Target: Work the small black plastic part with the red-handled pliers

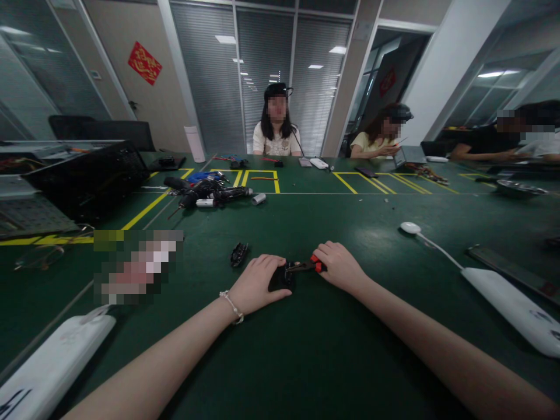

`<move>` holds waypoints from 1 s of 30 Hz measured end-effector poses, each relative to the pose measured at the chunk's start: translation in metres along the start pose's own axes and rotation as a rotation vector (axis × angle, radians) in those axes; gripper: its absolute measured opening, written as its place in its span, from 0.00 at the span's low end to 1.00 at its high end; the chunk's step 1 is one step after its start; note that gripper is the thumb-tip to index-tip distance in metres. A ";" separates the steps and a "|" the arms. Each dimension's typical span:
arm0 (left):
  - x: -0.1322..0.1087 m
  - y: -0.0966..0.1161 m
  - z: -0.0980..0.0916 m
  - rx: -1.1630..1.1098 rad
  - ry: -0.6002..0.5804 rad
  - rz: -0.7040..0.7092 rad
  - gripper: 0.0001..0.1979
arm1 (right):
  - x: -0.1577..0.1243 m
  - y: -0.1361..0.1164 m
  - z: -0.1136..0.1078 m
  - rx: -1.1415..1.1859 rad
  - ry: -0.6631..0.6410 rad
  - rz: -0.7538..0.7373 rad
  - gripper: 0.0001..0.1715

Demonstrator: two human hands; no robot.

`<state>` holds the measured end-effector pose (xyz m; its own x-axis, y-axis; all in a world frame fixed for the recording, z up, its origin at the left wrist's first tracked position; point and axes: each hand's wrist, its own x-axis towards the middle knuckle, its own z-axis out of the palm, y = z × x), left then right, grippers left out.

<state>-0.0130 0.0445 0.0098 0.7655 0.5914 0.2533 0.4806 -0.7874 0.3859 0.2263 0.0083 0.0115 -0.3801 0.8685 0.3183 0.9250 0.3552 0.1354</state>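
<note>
My left hand (259,279) grips a small black plastic part (289,281) on the green table, thumb on the near side and fingers over the far side. From the right, my right hand (340,265) is closed around the red handles of a pair of pliers (301,266). The dark jaws of the pliers reach to the black part; whether they bite on it I cannot make out. Just left of my left hand lies a second black piece (238,254), with an uneven inside facing up.
Tangled cables and dark tools (210,191) lie beyond, beside a small grey cylinder (259,199). A black computer case (91,181) stands at left. White corded devices flank my arms, left (56,361) and right (510,309). Several people sit across the table.
</note>
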 end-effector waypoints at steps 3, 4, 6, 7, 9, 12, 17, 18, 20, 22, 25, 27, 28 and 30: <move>0.000 -0.001 0.001 -0.005 -0.002 -0.004 0.29 | 0.000 0.000 0.000 -0.004 -0.003 0.012 0.10; 0.000 -0.001 0.001 -0.006 -0.002 -0.004 0.29 | 0.000 0.000 0.000 -0.005 -0.006 0.016 0.11; 0.000 -0.001 0.001 -0.006 -0.001 -0.001 0.29 | 0.000 -0.001 -0.001 -0.009 -0.013 0.016 0.11; 0.000 -0.002 0.001 -0.005 0.002 0.001 0.29 | -0.001 -0.001 -0.001 -0.011 -0.015 0.014 0.11; 0.000 -0.002 0.001 -0.004 0.006 0.002 0.28 | -0.001 -0.001 -0.001 -0.017 -0.015 0.011 0.12; -0.001 -0.002 0.002 -0.003 0.013 0.011 0.28 | 0.000 -0.002 -0.001 -0.023 -0.016 0.012 0.11; -0.001 -0.001 0.002 0.000 0.009 0.011 0.28 | -0.001 -0.002 -0.002 -0.021 0.000 0.018 0.10; -0.001 -0.001 0.002 0.001 0.008 0.010 0.28 | -0.001 -0.003 -0.003 -0.020 0.002 0.018 0.10; -0.001 -0.001 0.001 0.001 0.006 0.011 0.27 | -0.001 -0.003 -0.003 -0.020 0.001 0.016 0.10; -0.001 0.000 0.001 0.001 0.006 0.012 0.27 | 0.000 -0.003 -0.004 -0.019 -0.004 0.014 0.10; 0.000 0.001 0.000 -0.003 0.002 0.007 0.27 | 0.000 -0.003 -0.005 -0.014 -0.013 0.013 0.11; 0.000 0.001 -0.001 -0.005 -0.001 0.004 0.27 | -0.001 -0.002 -0.005 -0.014 -0.011 0.013 0.11; 0.000 0.001 -0.001 -0.005 -0.001 0.003 0.27 | -0.001 -0.002 -0.005 -0.015 -0.010 0.012 0.11; 0.000 0.001 -0.001 -0.003 0.000 0.005 0.27 | -0.001 -0.002 -0.004 -0.019 -0.007 0.010 0.11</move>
<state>-0.0129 0.0436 0.0108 0.7679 0.5877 0.2548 0.4757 -0.7896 0.3876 0.2249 0.0056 0.0146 -0.3709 0.8744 0.3129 0.9284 0.3401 0.1501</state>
